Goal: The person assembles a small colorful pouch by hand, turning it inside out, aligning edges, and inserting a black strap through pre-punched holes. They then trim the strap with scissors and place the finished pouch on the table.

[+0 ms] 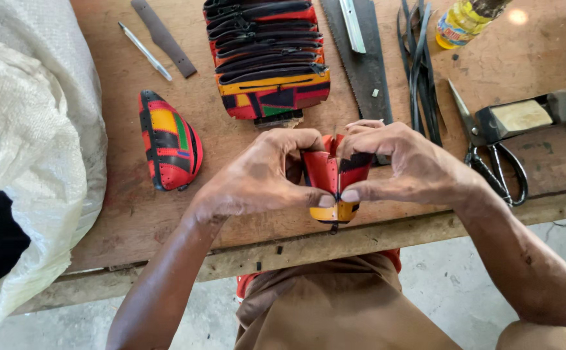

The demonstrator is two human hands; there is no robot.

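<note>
Where the tabletop [244,214] meets its near edge, a small red, yellow and black leather pouch [330,185] stands upright between both hands, long axis running toward the person. Left hand [257,178] pinches its left side; right hand [409,165] pinches its right, equally near. Finished pouch [168,140] lies well left; scissors [493,159] right.

Worn wooden bench [166,214]: pouch [168,140] left, pouch stack [267,58] far, saw [364,65] beside it, scissors [490,155] right, bottle [464,19] far right.
</note>
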